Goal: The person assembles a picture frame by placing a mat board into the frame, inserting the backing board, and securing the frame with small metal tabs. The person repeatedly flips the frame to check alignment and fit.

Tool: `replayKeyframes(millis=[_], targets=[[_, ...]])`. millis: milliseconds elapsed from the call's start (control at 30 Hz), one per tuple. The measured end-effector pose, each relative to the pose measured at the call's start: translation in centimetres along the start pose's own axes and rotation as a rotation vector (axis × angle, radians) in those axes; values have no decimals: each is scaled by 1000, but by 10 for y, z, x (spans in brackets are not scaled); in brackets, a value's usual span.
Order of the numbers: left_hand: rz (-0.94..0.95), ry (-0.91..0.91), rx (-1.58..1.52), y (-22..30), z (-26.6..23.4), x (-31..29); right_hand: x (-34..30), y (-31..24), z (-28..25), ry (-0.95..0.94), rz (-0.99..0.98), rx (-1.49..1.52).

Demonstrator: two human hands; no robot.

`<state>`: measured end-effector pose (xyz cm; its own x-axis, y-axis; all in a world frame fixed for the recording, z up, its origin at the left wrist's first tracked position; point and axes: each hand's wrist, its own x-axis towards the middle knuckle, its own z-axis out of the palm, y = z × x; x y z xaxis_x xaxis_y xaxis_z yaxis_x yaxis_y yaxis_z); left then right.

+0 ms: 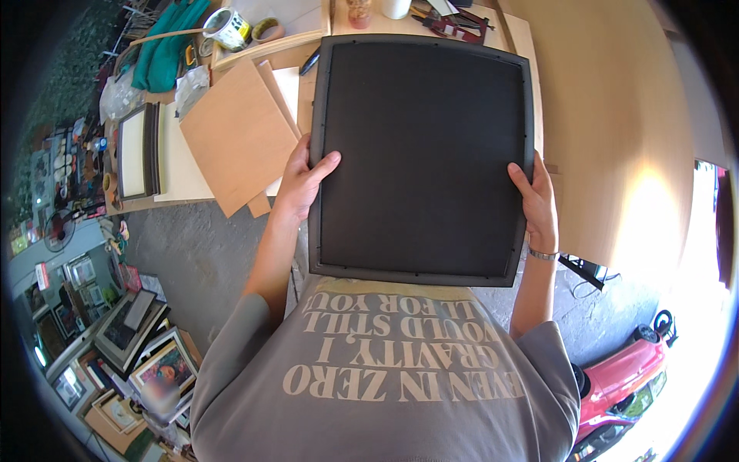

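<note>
Matt black covers the picture frame [422,158], which is held before the wearer's body, its flat inset panel [419,181] facing the head; in view its far edge overlaps the table [504,38], though contact cannot be confirmed. Left hand [302,179] and right hand [540,204] grasp opposite sides, thumbs laid over the border, the other fingers mostly hidden behind. Assessment: the piece appears stiff and broad, likely light to moderate in weight, and awkward for one hand alone. Its smooth finish may slip slightly under dry skin. Any glazing on the concealed side, if fitted, would be fragile. Recommended hold: both sides near mid-height, as found; pressing on the middle of the panel is inadvisable, since it may flex, and corners should be guarded against knocks.
</note>
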<state>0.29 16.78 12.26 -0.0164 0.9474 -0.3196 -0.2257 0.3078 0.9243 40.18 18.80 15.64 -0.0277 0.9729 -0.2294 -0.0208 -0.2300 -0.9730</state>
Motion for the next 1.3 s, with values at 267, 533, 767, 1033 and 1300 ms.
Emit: replayKeyframes(millis=[267, 533, 767, 1033, 1300], targets=[[40, 41, 107, 32, -4, 25, 43, -1, 11, -10, -13, -30], [141, 56, 109, 60, 9, -8, 14, -22, 7, 47, -39, -28], [140, 82, 118, 72, 17, -12, 20, -29, 4, 20, -89, -15], [163, 89, 125, 75, 26, -11, 22, -34, -1, 21, -145, -26], [177, 59, 114, 76, 27, -9, 20, -37, -1, 30, -159, -29]])
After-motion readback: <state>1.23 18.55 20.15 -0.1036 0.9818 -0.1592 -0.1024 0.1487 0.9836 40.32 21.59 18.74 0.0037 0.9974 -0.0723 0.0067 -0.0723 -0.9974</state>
